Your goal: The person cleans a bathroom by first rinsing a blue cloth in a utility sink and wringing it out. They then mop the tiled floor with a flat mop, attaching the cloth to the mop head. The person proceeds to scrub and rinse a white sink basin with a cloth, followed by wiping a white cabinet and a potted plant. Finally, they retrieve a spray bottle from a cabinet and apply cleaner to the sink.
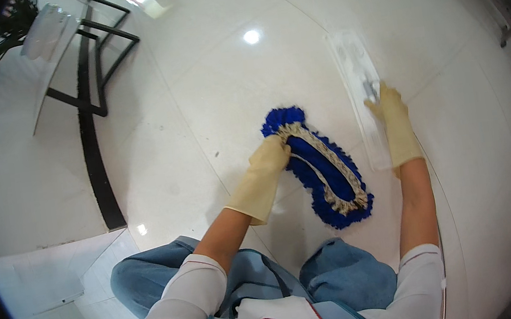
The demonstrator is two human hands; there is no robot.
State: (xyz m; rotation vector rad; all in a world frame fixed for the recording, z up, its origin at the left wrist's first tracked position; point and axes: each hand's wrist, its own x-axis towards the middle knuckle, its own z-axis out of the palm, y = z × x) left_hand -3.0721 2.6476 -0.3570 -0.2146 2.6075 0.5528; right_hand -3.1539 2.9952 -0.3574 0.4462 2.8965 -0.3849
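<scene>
A blue fringed mop cover [322,167] with a frayed beige inner border lies on the pale floor in front of me. My left hand [276,152], in a cream rubber glove, pinches its border near the upper end. To the right is a long white flat mop frame [357,97], slightly blurred. My right hand [389,105], gloved the same way, has its thumb and fingers around the frame's right edge by the grey joint [371,90]. The frame and the cover lie apart, side by side. The palm side of each hand is hidden.
Glossy floor tiles [184,62] reflect the lights. At upper left stands a table with a black metal frame [99,73] and a plant [15,26]. Wheeled grey legs [502,32] show at upper right. My bent knees [347,271] are close below the cover.
</scene>
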